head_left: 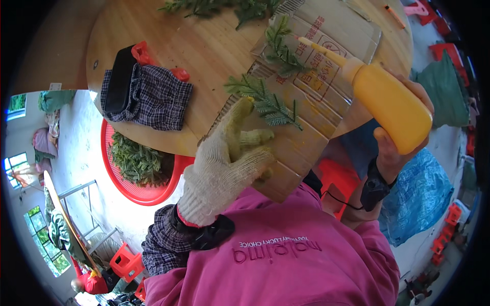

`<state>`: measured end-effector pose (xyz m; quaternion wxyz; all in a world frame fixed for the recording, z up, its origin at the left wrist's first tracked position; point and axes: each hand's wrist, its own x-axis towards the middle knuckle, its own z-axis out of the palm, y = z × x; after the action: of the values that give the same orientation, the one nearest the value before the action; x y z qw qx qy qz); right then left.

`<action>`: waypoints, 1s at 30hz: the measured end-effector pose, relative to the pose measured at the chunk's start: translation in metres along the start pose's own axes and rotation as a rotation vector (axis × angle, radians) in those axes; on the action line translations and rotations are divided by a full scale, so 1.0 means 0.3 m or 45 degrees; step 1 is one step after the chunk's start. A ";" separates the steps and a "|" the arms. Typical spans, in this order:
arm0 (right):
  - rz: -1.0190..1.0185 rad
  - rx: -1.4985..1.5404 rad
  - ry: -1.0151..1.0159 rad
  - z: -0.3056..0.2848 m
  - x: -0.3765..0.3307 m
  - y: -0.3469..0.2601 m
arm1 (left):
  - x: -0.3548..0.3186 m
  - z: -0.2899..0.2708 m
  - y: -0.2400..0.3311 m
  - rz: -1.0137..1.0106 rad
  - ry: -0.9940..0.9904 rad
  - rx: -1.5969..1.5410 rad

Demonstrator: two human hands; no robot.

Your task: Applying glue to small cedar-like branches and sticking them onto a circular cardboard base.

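1. I have the bare right hand [390, 156] wrapped round a yellow squeeze bottle [392, 107], its nozzle [324, 50] tilted toward the far green sprig [283, 53].
2. The gloved left hand [222, 158] is loosely spread, fingers apart; its forefinger meets the near sprig [270, 105], though I cannot tell how firmly.
3. My worry is the grip: pressing too hard could flood the far sprig, and a wandering nozzle could nudge it askew. The knitted glove might also snag the needles and drag the near one.
4. Both sprigs lie on the cardboard [298, 166], feathery and green, the near one paler toward its left end.
5. Yellow smears [317, 121] mark that cardboard, which partly covers the wooden desk [214, 61].
6. Farther left, a red basket [138, 196] holds more greenery [135, 158].
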<state>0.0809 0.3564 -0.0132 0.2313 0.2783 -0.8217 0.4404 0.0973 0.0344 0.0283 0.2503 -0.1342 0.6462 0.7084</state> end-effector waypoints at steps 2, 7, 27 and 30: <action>0.042 -0.119 0.040 0.019 0.007 0.001 | -0.001 -0.004 -0.002 -0.027 -0.001 0.068; -0.147 0.447 0.193 0.068 0.015 -0.007 | 0.022 -0.088 -0.046 0.323 0.296 0.760; 0.060 0.321 0.287 0.286 -0.078 -0.204 | 0.158 -0.086 -0.119 1.156 0.367 1.665; 0.042 0.204 0.285 0.302 -0.074 -0.190 | 0.164 -0.091 -0.127 1.205 0.379 1.673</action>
<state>0.1228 0.2589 -0.0389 0.2912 0.2313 -0.7576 0.5365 0.0727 0.0179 -0.0328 -0.1355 0.2337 0.9436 0.1912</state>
